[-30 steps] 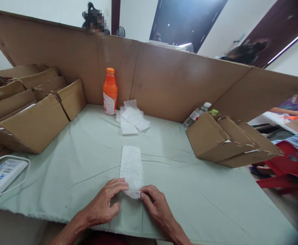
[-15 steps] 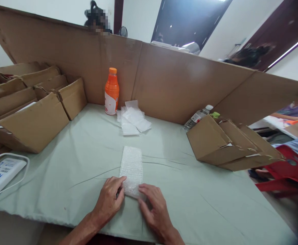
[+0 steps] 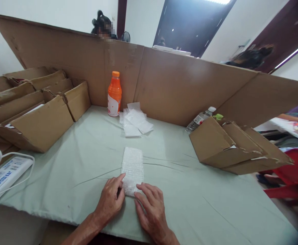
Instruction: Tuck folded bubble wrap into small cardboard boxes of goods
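A strip of white bubble wrap (image 3: 132, 165) lies lengthwise on the pale green tablecloth (image 3: 92, 149) in front of me. My left hand (image 3: 111, 200) and my right hand (image 3: 149, 209) sit side by side at its near end. Their fingers curl over that end and press it into a small roll. Whatever lies inside the roll is hidden under my fingers.
A pile of loose bubble wrap pieces (image 3: 135, 119) lies beside an orange drink bottle (image 3: 114, 94) at the back. Folded cardboard boxes stand at the left (image 3: 36, 109) and right (image 3: 230, 146). A clear water bottle (image 3: 200, 119), a white device (image 3: 3, 173) and a cardboard screen (image 3: 176, 81) ring the table.
Both hands have slid forward along the strip, rolling up its near end. The flat part of the strip has grown shorter. The camera has shifted slightly.
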### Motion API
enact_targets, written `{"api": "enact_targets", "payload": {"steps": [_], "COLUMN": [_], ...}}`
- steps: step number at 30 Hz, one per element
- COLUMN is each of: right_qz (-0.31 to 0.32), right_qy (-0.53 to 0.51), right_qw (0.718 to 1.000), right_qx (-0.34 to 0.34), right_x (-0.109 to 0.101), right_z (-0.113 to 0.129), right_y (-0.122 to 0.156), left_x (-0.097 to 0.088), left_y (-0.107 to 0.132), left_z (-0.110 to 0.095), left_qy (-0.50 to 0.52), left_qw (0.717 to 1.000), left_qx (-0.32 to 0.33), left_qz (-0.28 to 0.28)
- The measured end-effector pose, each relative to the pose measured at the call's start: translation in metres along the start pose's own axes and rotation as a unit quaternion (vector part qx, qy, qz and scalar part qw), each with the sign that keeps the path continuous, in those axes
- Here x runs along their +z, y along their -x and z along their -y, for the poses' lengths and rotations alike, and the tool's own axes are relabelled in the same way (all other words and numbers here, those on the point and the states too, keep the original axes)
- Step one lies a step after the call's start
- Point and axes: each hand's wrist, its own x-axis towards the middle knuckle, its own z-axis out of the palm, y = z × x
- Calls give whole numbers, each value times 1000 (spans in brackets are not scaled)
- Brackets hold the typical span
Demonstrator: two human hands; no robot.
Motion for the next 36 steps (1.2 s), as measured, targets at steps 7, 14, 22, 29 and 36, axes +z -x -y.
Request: {"api": "enact_targets", "payload": {"steps": [7,14,22,29,36], "right_qz": [100,106,111,-18,142], "right_qy": [24,-27,-128,-13,-5], "right_qw": [994,992,980,998,988], "right_qx": [47,57,102,64,57], "right_x": [19,14,1,7,15], "right_z": [-8,-8,-19,-20,-15], "right_y": [2,-3,-7,-6,-17], "left_x": [0,-9,-16,-15,-11], "left_y": [-1,9,10,-10,-14], "left_z": [0,-3,-4,2,2], "left_qy": [-8,-32,-12,-43,-79], "left_qw": [1000,996,998,998,997], "left_qx": [2,81,41,35,28], "left_qz": [6,33,54,36,-6]}}
